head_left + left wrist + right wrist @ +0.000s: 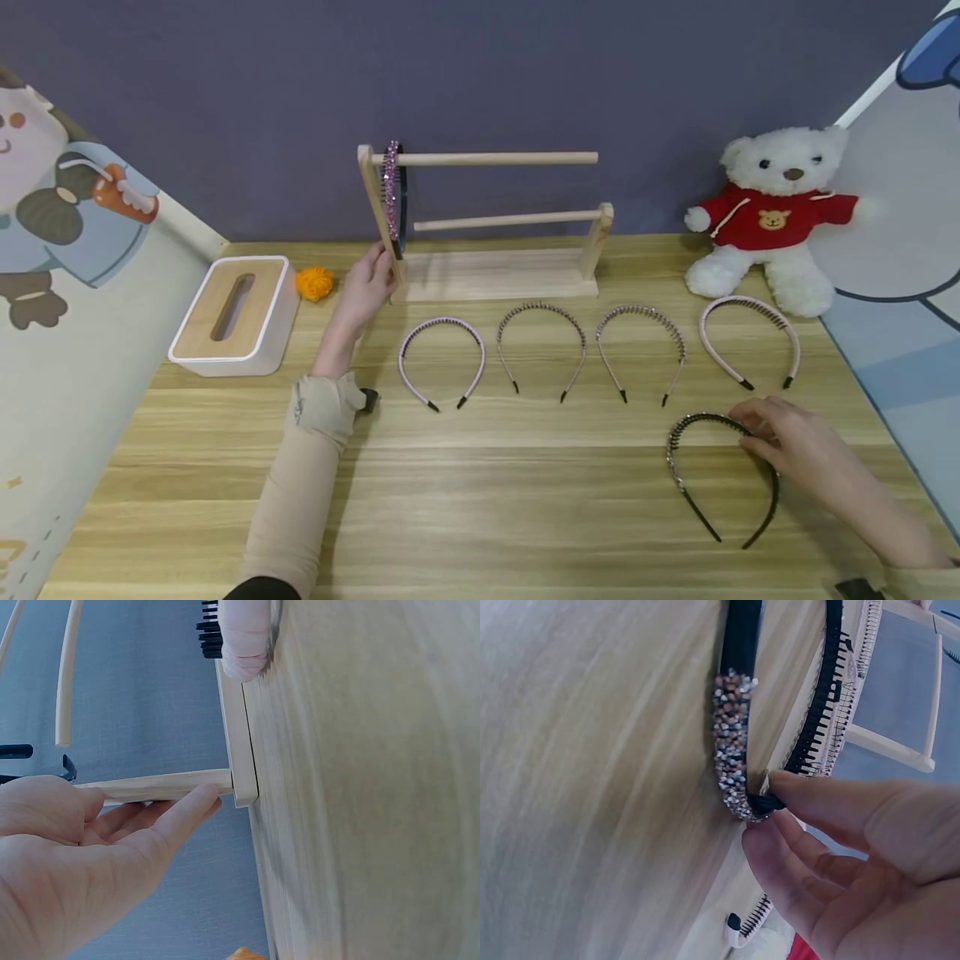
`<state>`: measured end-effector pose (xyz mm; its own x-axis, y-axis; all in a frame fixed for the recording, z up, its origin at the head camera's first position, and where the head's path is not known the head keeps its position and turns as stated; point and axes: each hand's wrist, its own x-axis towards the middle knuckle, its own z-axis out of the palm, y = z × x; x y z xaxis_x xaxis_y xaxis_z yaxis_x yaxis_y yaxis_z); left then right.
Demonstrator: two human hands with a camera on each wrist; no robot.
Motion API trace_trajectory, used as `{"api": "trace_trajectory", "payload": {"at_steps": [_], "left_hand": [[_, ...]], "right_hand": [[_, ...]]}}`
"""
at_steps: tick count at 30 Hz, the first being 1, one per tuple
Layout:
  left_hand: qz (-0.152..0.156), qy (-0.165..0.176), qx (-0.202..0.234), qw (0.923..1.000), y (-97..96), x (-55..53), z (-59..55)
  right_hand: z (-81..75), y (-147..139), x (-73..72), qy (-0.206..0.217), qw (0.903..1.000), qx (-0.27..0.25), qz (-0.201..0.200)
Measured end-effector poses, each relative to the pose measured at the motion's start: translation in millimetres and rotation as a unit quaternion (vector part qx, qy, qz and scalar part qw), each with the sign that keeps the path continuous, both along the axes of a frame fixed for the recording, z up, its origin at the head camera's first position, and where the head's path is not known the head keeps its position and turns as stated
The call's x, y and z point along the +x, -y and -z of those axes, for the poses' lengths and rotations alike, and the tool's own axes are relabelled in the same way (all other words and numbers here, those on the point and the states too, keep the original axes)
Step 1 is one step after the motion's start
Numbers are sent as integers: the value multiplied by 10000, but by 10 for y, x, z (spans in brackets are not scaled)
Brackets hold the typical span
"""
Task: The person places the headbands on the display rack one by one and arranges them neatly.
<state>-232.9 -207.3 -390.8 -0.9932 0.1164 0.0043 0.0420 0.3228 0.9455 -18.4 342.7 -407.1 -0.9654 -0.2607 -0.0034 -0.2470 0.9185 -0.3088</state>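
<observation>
Near four lighter headbands (442, 320), your right grip (802, 446) pinches one black headband (731, 742); your left grip (365, 283) holds one rack (495, 275).

Head view high, forward-down; wrist views close, turned sideways; all share rack (495, 275).

At four o'clock, the black headband (733, 742) looks smooth and glossy at its bare end, rough with glittering stones elsewhere. The rack (495, 275) at twelve is pale, matt wood; the tabletop (525, 500) is smooth, wood-grained, softly shiny. Toward nine, a wooden lid (261, 300) tops a smooth white box (279, 329). Toward three, the bear (787, 158) is fluffy plush.
</observation>
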Motion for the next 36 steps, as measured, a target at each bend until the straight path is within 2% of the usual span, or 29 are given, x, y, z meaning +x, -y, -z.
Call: {"api": "trace_trajectory", "payload": {"at_steps": [6, 8, 12, 15, 20, 28, 36], "left_hand": [[-10, -42, 32, 10000, -6, -1, 4], [-23, -65, 20, 10000, -8, -5, 9], [-34, -75, 34, 10000, -13, -6, 16], [-19, -41, 66, 10000, -14, -3, 14], [-19, 10, 82, 10000, -10, 6, 1], [36, 63, 185, 9998, -10, 4, -9], [26, 8, 85, 10000, -1, 3, 1]], "right_hand": [[46, -34, 11, -79, 9999, -66, -46], [36, -46, 5, 32, 9999, -121, -4], [13, -55, 10, -11, 9999, -128, 69], [11, -55, 34, -196, 9997, -144, 53], [-16, -63, 56, -112, 9993, -331, 142], [-128, -68, 77, 437, 9961, -574, 499], [-217, -27, 91, 249, 9962, -524, 642]]}}
